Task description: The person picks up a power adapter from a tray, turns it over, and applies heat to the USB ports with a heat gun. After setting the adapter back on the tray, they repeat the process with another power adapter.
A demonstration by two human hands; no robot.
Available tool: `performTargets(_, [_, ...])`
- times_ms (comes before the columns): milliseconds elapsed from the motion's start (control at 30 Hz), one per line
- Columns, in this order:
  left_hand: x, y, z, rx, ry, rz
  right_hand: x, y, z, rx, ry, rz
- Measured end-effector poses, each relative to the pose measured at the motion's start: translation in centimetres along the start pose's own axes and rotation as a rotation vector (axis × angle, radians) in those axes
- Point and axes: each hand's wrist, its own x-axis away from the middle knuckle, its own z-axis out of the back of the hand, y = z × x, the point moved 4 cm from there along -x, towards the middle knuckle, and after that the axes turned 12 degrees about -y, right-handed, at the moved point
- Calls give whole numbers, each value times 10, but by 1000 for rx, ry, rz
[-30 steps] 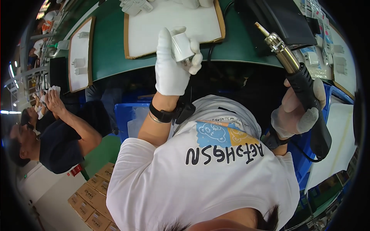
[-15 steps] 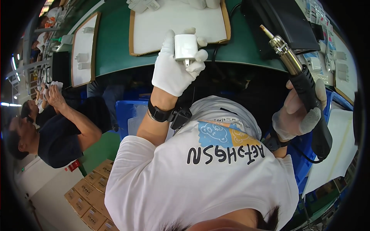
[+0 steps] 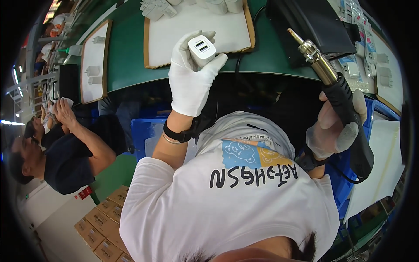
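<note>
My left hand (image 3: 190, 81), in a white glove, is closed round a white two-port USB charger (image 3: 202, 50) just above the table's near edge. The two ports face up toward me. My right hand (image 3: 334, 126), in a thin see-through glove with white fingertips, grips the black handle of a hot-air gun (image 3: 345, 98). This tool has a metal barrel and a narrow tip pointing up and left, away from me. Part of the right palm is hidden behind the handle.
A white board with brown edges (image 3: 196, 37) lies on the green table (image 3: 126, 56), with white chargers (image 3: 157, 8) at its far side. A black box (image 3: 310, 30) stands right of it. Blue bins (image 3: 146, 135) sit below the table. A co-worker (image 3: 65, 148) is at the left.
My left hand has turned the charger, so its two-port face shows now where its side and prong end showed before. My right hand and the hot-air gun are nearly still.
</note>
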Motion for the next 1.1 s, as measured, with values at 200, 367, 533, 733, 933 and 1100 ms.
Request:
performTargets(200, [0,-4,12,-170,13,-93,-2,3,-4,45,-12,18])
performTargets(367, [0,21,22,-705,-1,-147,-4,-1,-14,36,-25,15])
performTargets(533, [-29,40,93,-1177,-123,-119,-8,-7,-16,268,37,15])
performTargets(733, [-81,51,262,-1760,-94,72,0,-7,-11,243,25,-46])
performTargets(933, [-93,7,371,-1778,-54,548,3,-8,-6,258,40,-37])
performTargets(1100, [-94,-16,387,-1710,-157,609,7,-9,1,279,31,-53])
